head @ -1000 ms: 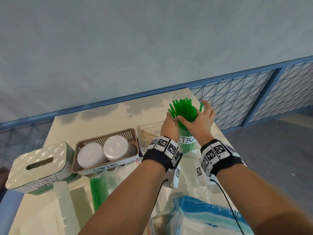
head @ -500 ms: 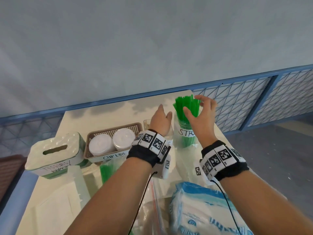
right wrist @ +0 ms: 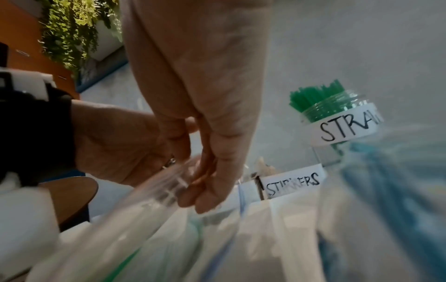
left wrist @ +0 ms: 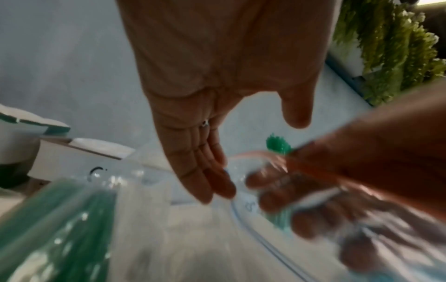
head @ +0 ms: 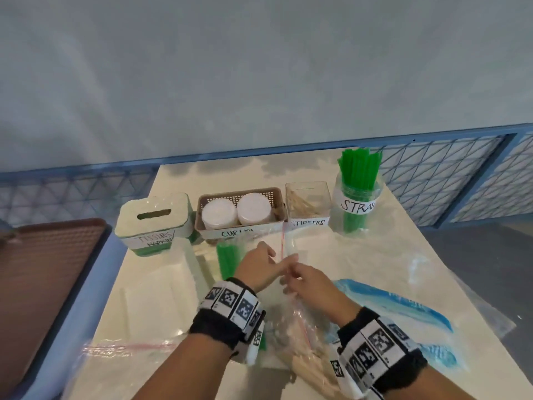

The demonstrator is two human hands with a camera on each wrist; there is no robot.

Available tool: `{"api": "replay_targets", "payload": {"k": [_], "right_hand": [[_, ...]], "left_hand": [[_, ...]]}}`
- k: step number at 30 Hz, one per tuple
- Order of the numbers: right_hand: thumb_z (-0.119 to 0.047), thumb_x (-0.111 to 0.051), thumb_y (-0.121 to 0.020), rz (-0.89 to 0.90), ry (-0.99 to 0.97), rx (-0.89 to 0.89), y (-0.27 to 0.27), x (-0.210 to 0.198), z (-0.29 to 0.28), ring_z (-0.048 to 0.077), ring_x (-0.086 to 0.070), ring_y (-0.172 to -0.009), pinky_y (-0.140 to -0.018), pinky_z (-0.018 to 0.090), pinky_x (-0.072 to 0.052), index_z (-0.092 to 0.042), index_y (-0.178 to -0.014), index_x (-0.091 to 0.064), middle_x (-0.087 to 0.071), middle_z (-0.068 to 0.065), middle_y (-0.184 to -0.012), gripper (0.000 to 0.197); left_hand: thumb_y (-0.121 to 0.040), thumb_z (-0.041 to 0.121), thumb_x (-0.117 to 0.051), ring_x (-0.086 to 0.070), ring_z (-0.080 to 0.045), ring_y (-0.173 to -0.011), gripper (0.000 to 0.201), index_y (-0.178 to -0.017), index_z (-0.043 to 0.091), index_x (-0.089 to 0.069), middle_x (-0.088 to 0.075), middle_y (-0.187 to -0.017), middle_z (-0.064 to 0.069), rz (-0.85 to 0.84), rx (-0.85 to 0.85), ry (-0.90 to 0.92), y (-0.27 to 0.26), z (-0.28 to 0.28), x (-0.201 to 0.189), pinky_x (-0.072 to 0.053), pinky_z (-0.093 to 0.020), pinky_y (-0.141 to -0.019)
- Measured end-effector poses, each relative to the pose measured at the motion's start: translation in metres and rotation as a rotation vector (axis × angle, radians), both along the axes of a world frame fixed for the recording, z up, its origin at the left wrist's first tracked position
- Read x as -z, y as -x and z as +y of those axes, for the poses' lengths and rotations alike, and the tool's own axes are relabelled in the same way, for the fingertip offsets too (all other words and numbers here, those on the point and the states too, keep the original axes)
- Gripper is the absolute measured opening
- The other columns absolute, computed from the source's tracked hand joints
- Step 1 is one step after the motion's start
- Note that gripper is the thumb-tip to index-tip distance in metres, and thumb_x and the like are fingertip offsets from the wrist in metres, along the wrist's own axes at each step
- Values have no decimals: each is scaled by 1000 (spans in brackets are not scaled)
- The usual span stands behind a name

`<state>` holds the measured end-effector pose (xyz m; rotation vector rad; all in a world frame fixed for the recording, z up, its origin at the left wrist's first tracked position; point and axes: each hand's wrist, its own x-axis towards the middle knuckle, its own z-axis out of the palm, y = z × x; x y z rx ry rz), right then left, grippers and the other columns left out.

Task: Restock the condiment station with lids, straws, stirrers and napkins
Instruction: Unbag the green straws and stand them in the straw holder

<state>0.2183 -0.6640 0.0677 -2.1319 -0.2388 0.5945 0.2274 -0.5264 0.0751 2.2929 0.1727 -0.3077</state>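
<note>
At the far left a brown textured tray (head: 49, 255) sits beside the cream table (head: 360, 255); then comes 1 white tissue box with a slot, labelled for napkins (head: 154, 219), then 1 brown mesh basket labelled cup lids (head: 240, 212) showing 2 stacks of white plastic lids (head: 236, 213). A second ago both hands were up at the straws; they have since dropped to the table's middle, so the straw restock looks finished and the stirrers are likely next. The left hand (head: 259, 268), fingers straight and together in its wrist view, touches the mouth of a clear zip bag with a red seal line (head: 291, 310); the right hand (head: 310, 281) pinches that bag's edge, fingers curled on the plastic. Pale wooden sticks lie in the bag's lower end. Behind stand 1 clear square tub labelled stirrers (head: 308, 204), partly filled, and 1 clear jar labelled straws (head: 357, 203) packed with green straws (head: 359, 166), too many to count. At right lies 1 blue-and-white soft pack (head: 403, 307).
</note>
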Motion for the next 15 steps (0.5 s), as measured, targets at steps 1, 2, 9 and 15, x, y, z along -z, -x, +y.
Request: {"api": "replay_targets", "payload": {"k": [1,2,9,15], "right_hand": [[-11,-40,-96,29,-65,43,3,0,7,22,-65,-92,-71,25,-44,-12,-103,-54,-65,8,-103,16],[-8,-37,-96,79,-157,108,4,2,9,20,-64,-89,-68,26,-44,-11,-100,-53,-63,8,-99,16],[-17,-32,-99,243,-320,158,10,14,35,25,-58,-108,-90,45,-52,-11,-116,-51,-57,6,-116,26],[-7,-36,-100,303,-309,167,7,23,63,0,-58,-60,-50,5,-45,-17,-83,-56,-63,-9,-66,28]], "left_hand": [[-84,47,-60,-60,-20,-79,37,-92,13,-50,-61,-83,-2,-61,3,1,4,-1,3,-46,-31,-72],[-86,37,-60,-58,-20,-74,25,-86,13,-51,-59,-77,-1,-126,6,0,3,-4,5,-44,-32,-68],[-93,20,-48,-42,-11,-62,18,-78,13,-52,-44,-64,8,-306,9,-47,17,15,-4,-30,-22,-55],[-97,32,-42,-51,-4,-79,21,-85,21,-56,-55,-87,9,-258,-79,263,31,31,-18,-41,-16,-74]]}}
